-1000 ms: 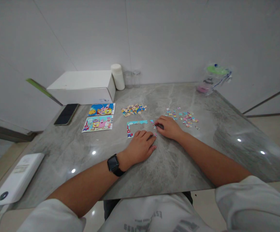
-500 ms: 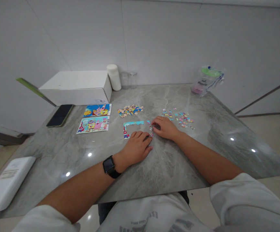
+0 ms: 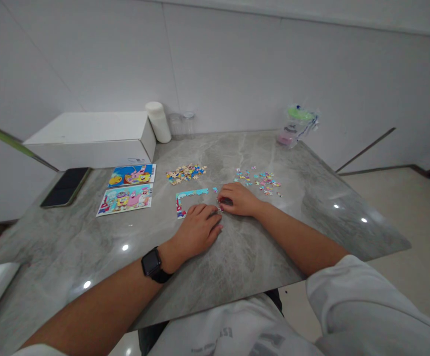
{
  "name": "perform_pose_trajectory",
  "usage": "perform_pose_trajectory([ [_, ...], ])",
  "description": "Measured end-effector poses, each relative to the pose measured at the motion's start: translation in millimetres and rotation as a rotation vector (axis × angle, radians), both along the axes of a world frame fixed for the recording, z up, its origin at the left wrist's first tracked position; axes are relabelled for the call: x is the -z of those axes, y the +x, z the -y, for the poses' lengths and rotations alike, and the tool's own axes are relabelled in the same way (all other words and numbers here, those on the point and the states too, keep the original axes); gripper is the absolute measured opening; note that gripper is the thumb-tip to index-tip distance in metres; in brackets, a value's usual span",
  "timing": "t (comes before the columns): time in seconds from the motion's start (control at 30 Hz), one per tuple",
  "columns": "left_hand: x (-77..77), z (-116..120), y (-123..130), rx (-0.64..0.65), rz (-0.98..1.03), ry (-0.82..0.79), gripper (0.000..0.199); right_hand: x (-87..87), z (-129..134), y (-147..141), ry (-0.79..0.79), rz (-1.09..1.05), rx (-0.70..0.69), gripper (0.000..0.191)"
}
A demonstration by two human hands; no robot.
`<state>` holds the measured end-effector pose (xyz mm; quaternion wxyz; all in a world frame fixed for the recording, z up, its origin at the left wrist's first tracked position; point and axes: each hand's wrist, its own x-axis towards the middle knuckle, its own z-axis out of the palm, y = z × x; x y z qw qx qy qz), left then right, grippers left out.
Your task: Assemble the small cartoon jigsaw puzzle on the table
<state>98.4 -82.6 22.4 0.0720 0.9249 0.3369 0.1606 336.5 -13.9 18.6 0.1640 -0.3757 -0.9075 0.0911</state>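
Small multicolored cardboard puzzle pieces [image 3: 220,209] between your hands are mostly covered; can't tell if either hand pinches one. Your left hand [image 3: 199,230] lies palm down, just lower right of the blue-and-red cardboard puzzle border [image 3: 194,192]. Your right hand [image 3: 239,199] has fingers curled.

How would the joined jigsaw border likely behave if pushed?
The joined jigsaw border would probably flex or come apart, its visible part being a narrow L. Lying flat on the tabletop, it likely slides rather than tips.
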Motion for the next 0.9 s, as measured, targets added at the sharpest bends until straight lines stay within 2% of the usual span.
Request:
perform_pose_trajectory([
  [0.13, -1.6, 0.8, -1.4, 0.026, 0.051, 0.011, 0.026, -7.5, -2.5, 2.4, 0.007, -0.080, 0.060, 0.012],
  [0.23, -2.6, 1.5, -2.3, 0.049, 0.084, 0.010, 0.027, -28.9, -9.4, 20.4, 0.053, -0.180, 0.169, 0.014],
  [0.33, -3.3, 1.7, -2.6, 0.081, 0.106, -0.004, 0.027, -59.2, -14.0, 55.9, 0.128, -0.248, 0.401, 0.017],
  [0.43, -4.0, 2.1, -1.7, 0.117, 0.121, -0.024, 0.026, -77.0, -11.2, 96.6, 0.081, -0.150, 0.611, 0.017],
  [0.5, -4.5, 2.5, -0.3, 0.128, 0.117, -0.040, 0.025, -73.5, -6.4, 118.1, -0.024, -0.031, 0.685, 0.014],
  [0.57, -5.0, 3.1, 1.4, 0.128, 0.105, -0.053, 0.024, -59.5, -1.8, 132.2, -0.122, 0.065, 0.717, 0.013],
  [0.73, -6.2, 4.0, 3.3, 0.129, 0.094, -0.054, 0.025, -21.4, -0.7, 145.2, -0.224, 0.158, 0.677, 0.017],
  [0.9, -6.4, 2.9, 0.9, 0.118, 0.105, -0.044, 0.024, -13.7, -5.5, 149.4, -0.241, 0.165, 0.595, 0.014],
])
